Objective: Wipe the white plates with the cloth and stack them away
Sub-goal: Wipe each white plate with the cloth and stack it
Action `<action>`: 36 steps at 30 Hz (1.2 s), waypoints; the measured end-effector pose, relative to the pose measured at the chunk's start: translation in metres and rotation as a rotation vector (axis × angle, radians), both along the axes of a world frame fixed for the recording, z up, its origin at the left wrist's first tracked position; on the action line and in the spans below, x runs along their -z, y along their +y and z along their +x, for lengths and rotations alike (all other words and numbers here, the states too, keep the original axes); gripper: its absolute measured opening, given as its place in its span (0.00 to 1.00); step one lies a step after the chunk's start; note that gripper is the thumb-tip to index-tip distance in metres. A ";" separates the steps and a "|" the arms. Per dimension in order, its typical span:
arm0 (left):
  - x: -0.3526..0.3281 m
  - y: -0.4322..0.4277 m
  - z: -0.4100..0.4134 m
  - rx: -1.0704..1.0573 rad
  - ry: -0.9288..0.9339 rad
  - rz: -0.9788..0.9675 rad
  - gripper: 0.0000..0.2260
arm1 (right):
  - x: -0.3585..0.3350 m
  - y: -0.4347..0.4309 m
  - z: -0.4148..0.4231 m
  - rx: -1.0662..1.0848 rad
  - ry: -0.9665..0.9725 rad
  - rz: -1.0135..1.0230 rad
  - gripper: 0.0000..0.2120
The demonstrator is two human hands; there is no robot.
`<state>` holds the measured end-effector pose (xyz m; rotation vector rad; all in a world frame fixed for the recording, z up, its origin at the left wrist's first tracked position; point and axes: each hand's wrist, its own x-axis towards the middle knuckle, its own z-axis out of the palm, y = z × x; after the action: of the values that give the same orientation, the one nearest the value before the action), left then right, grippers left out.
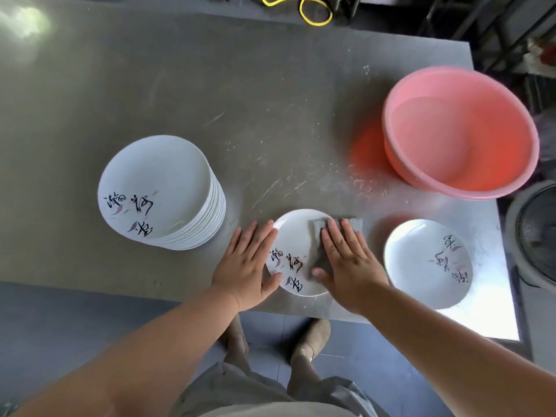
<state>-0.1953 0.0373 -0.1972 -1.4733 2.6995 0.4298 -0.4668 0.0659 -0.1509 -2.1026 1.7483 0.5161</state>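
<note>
Desk: grey and scratched, seen from above; all the crockery is carried on its near half.
Middle plate: white with black brush lettering, laid flat at the near edge of the desk, between the two hands.
Cloth: grey, spread over the right part of the middle plate; its far corner is seen past the plate's rim.
Left hand: laid flat with straight fingers, partly on the desk; the left rim of the middle plate is touched by the thumb and forefinger.
Right hand: held flat with the fingers spread; the cloth is pressed down onto the plate and nothing is gripped.
Stack of plates: a tall pile of the same lettered white plates, set well to the left.
Right plate: placed just right of the right hand, its lettering turned the other way; whether more lie beneath cannot be told.
Pink basin: stood behind the right plate.
Yellow cable: looped beyond the desk's far edge.
</note>
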 end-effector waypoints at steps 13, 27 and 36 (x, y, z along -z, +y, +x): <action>-0.012 0.005 -0.016 -0.127 -0.065 0.092 0.41 | 0.009 -0.020 0.008 0.058 -0.031 -0.032 0.46; -0.010 0.036 -0.046 -0.402 -0.103 0.082 0.40 | 0.009 -0.010 0.014 0.165 -0.107 -0.055 0.46; -0.038 0.074 -0.047 -0.388 -0.066 0.151 0.44 | -0.003 0.074 0.026 0.087 -0.151 -0.057 0.46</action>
<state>-0.2423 0.1109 -0.1589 -1.9259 2.2703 0.5715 -0.4408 0.1396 -0.1479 -2.0347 1.7781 0.2791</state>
